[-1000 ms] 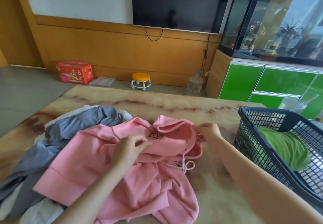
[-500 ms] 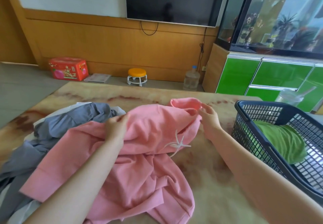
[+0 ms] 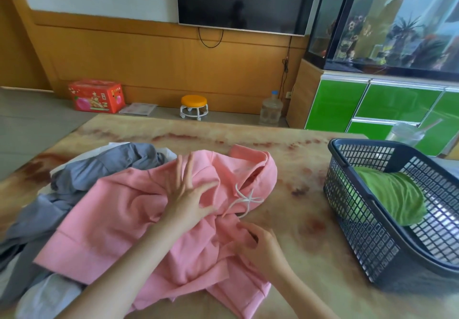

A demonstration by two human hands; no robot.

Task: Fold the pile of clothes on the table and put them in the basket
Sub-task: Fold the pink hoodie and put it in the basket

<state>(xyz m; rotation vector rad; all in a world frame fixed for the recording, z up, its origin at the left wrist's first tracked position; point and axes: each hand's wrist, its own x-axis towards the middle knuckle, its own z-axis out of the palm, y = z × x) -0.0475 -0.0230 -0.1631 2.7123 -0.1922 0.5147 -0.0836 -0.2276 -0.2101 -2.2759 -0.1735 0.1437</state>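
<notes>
- Sprawled crumpled on the table (image 3: pixel 285 219), overlapping the grey garment (image 3: pixel 111 164): pink hoodie (image 3: pixel 111 219); likely to drag that grey cloth along if tugged.
- Near on the right, basket (image 3: pixel 367 239) holding a green garment (image 3: pixel 392 194); liable to get shoved by a swung sleeve.
- Left hand (image 3: pixel 186 194) flat, fingers spread, pressing the hoodie; right hand (image 3: pixel 258 241) pinching a lower fold; risks locking in bunched creases.
- Loose drawstring (image 3: pixel 244 199); may get trapped inside the fold.

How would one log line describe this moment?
item: pink hoodie, crumpled | left hand: flat on it | right hand: pinching its fabric | basket: green garment inside | grey clothes: unfolded
</notes>
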